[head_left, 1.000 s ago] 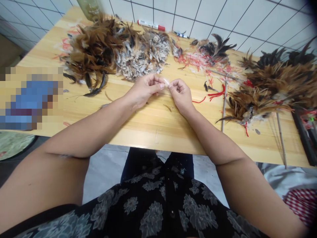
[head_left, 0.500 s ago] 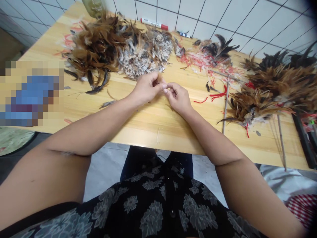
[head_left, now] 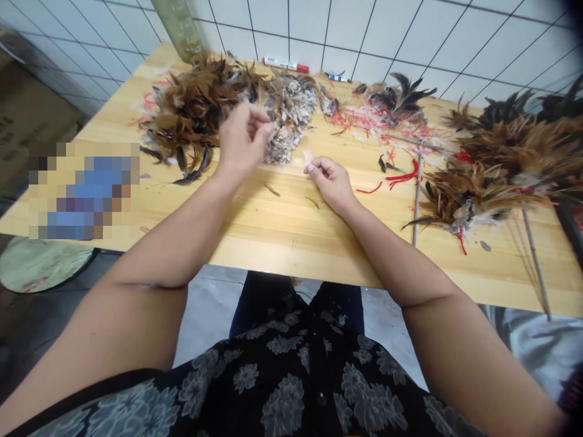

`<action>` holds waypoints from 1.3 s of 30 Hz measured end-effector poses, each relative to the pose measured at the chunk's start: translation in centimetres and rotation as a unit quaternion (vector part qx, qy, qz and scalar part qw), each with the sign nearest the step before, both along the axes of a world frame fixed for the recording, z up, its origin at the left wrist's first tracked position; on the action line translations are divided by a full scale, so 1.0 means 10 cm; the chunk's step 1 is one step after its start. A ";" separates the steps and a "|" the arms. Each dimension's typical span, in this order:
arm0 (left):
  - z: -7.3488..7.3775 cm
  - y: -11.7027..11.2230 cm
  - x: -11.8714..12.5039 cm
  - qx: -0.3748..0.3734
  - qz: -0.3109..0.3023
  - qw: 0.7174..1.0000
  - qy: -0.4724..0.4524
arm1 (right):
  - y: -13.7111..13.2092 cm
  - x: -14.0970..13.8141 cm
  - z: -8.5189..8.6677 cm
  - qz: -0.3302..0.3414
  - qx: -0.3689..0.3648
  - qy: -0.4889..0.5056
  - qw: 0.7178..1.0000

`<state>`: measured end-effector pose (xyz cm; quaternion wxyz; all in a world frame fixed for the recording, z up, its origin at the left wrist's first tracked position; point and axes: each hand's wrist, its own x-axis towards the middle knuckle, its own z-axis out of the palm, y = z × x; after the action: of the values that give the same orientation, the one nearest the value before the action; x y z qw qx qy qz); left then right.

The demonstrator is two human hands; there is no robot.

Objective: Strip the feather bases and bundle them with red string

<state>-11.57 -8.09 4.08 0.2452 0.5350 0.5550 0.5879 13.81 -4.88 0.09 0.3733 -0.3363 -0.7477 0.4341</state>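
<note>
Fluff [head_left: 308, 155], whitish, thin and half see-through, stands up from the fingertips of the right hand [head_left: 330, 182]. That hand's thumb and forefinger are pressed together on it, above the middle of the wooden table [head_left: 255, 233]; its outline is soft, and its lower end is hidden between the fingers. The left hand [head_left: 245, 138] is farther left and a little farther off, in front of the feather pile [head_left: 194, 106]. Its fingers are curled in toward the thumb, but I cannot tell whether anything is pinched there.

The pile is loose and uneven: glossy brown on the left, streaked with black, and turning to ragged grey-white tufts on the right, just beyond the left hand. Long, dark, curved feathers [head_left: 195, 173] trail from its near side onto the wood. Two slim brown slivers lie on the table near the hands.

Right of the right hand is red thread [head_left: 403, 176], beside a thin stick [head_left: 416, 203]. Farther right, brown feather bunches [head_left: 514, 145] fan out thickly with blackish plumes at the far side. A red-capped marker [head_left: 286, 64] lies along the tiled wall [head_left: 273, 27].
</note>
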 end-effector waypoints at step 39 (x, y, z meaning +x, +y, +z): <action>-0.21 -0.28 0.51 -0.032 -0.126 0.989 0.073 | 0.00 -0.06 -0.11 -0.072 0.058 -0.065 0.994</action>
<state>-6.43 -10.89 2.02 0.2928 0.6341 0.5179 0.4939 13.23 -4.84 -1.03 0.3730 -0.3948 -0.7681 0.3391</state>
